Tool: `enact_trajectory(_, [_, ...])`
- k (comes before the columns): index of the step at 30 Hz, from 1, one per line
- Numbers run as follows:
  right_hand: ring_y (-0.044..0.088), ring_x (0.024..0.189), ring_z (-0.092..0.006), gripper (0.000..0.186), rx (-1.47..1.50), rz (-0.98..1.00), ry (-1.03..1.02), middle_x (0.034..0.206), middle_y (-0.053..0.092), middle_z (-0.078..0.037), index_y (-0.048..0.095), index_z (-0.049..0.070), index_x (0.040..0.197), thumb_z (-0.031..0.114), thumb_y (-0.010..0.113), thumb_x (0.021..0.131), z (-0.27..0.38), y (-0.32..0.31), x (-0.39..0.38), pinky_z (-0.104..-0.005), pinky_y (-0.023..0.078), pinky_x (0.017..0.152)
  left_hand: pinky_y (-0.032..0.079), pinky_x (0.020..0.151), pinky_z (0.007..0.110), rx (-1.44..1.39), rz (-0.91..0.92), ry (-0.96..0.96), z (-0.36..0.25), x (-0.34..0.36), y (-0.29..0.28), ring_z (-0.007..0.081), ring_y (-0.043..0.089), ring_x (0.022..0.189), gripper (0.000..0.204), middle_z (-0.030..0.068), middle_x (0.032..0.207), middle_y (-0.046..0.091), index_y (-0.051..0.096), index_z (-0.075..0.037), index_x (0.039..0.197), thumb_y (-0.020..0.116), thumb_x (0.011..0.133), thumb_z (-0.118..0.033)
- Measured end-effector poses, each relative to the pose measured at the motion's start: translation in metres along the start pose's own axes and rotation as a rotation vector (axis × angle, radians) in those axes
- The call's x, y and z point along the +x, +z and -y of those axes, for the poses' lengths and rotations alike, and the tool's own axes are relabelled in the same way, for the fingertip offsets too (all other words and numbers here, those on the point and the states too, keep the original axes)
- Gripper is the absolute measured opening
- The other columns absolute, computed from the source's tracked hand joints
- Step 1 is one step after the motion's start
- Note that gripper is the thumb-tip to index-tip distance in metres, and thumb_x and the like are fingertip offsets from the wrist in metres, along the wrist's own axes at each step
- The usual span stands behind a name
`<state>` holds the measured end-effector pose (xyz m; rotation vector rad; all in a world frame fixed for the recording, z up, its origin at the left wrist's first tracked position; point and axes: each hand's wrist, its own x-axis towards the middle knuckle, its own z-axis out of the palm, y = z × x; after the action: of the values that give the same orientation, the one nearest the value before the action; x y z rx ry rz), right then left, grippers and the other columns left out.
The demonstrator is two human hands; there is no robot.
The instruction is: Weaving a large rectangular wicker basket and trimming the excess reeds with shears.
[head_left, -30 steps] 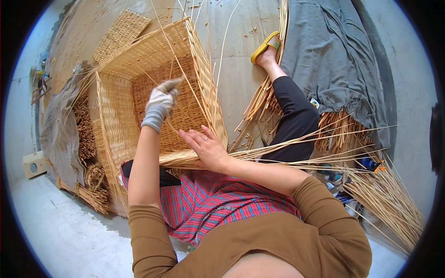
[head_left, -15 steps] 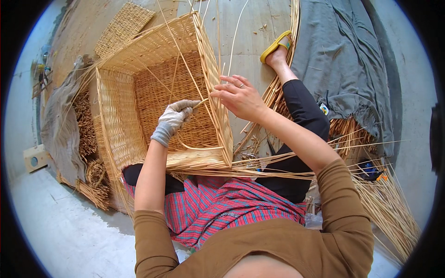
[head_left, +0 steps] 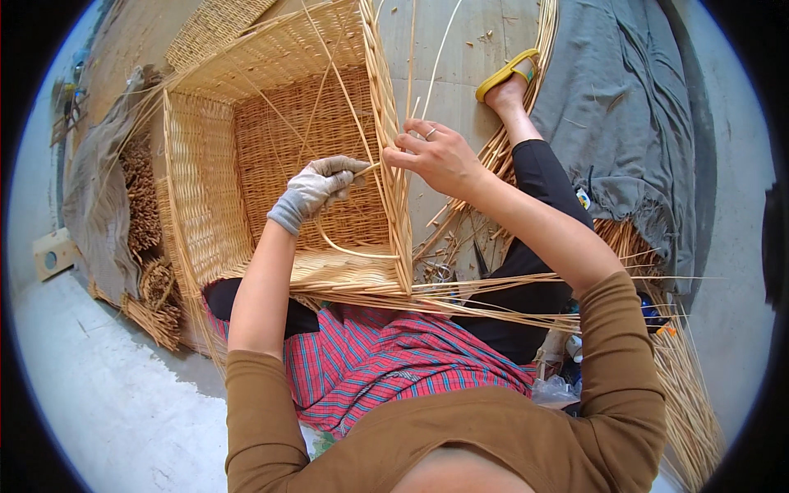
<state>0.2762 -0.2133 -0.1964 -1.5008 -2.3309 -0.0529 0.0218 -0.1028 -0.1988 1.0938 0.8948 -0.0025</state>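
A large rectangular wicker basket (head_left: 209, 177) lies tilted on its side before me, its open side facing me. My left hand (head_left: 319, 191), in a pale glove, is closed on a cane strand (head_left: 345, 251). The strand's short end points right to the basket's right rim, and the rest curves down in a loop inside the basket. My bare right hand (head_left: 438, 160), with a ring on one finger, has its bent fingers closed round that rim beside the strand's end. Its thumb is hidden. Several long loose strands cross the basket's opening.
A woven panel (head_left: 212, 31) lies behind the basket. Bundled sticks (head_left: 156, 283) partly under a grey cloth (head_left: 103, 193) are at left. Cane bundles (head_left: 686, 403) lie at right, near a large grey cloth (head_left: 620, 90). My outstretched leg with a yellow slipper (head_left: 505, 76) lies right of the basket.
My left hand has moved slightly right, bringing the strand's end against the rim. My right hand's fingers are more bent. The whole view has shifted a little.
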Motion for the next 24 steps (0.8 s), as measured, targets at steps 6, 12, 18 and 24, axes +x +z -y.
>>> enact_trajectory(6, [0.059, 0.106, -0.0235, 0.02, 0.253, -0.086, 0.063, 0.098, 0.062, -0.002, 0.06, 0.017, 0.099, 0.009, 0.062, 0.081, 0.013, -0.004, 0.001, -0.0327, 0.053, 0.083, 0.035, 0.045, 0.013, -0.137, 0.1, 0.099, -0.004, 0.016, 0.011, 0.003, 0.048, 0.06, 0.024, -0.0004, 0.085, 0.063, 0.056, -0.009, 0.112, 0.067, 0.093, -0.019])
enact_trajectory(12, [0.063, 0.082, -0.0263, 0.016, 0.302, -0.039, 0.237, 0.087, 0.057, -0.006, 0.059, 0.01, 0.096, 0.016, 0.068, 0.084, 0.02, -0.008, 0.005, -0.0353, 0.052, 0.072, 0.044, 0.053, 0.02, -0.045, 0.101, -0.04, -0.03, 0.04, 0.017, 0.0068, 0.055, 0.068, 0.046, -0.0012, 0.086, 0.058, 0.051, -0.012, 0.118, 0.06, 0.093, -0.049])
enact_trajectory(18, [0.061, 0.064, -0.0202, 0.02, 0.029, 0.001, -0.009, 0.079, 0.053, -0.005, 0.052, 0.011, 0.081, 0.025, 0.065, 0.084, -0.006, -0.007, 0.008, -0.0339, 0.049, 0.055, 0.037, 0.11, 0.043, 0.683, -0.428, -0.04, -0.069, 0.092, 0.038, 0.0345, 0.047, 0.131, 0.117, 0.0261, 0.143, 0.044, 0.025, -0.004, 0.151, 0.053, 0.072, -0.085])
enact_trajectory(24, [0.062, 0.073, -0.0194, 0.016, -0.14, 0.042, -0.251, 0.083, 0.053, -0.004, 0.053, 0.012, 0.083, 0.024, 0.063, 0.085, -0.131, -0.076, -0.005, -0.0341, 0.05, 0.065, 0.031, 0.114, 0.04, 0.812, -0.505, -0.154, -0.073, 0.1, 0.06, 0.0356, 0.038, 0.139, 0.111, 0.0264, 0.15, 0.036, 0.014, -0.002, 0.154, 0.053, 0.08, -0.075])
